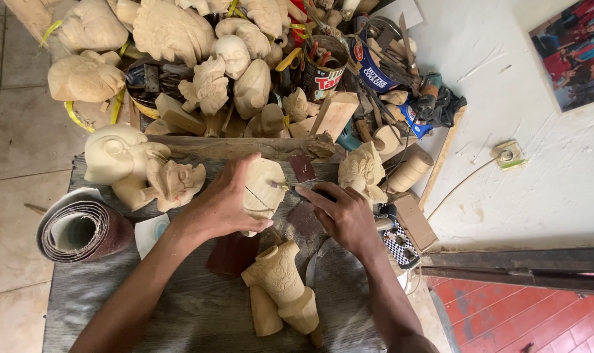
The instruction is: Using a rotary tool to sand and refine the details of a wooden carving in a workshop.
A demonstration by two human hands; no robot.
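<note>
My left hand (222, 199) grips a pale carved wooden piece (265, 186) with a dark crack line on it, holding it over the grey wooden board (179, 307). My right hand (341, 216) is closed on a small dark tool (320, 191) whose tip points at the piece's right edge. A carved wooden torso figure (280, 287) lies on the board just below both hands. Dark brown sandpaper scraps (233, 253) lie under my left wrist, and another small square of sandpaper (302, 167) lies above the hands.
A roll of sandpaper (81, 230) sits at the left. Carved wooden heads (124, 160) and a carved mask (361, 171) flank the hands. Behind is a heap of unfinished carvings (179, 39), cans with tools (324, 68), and wood blocks (335, 114). A dark metal bar (519, 268) runs at right.
</note>
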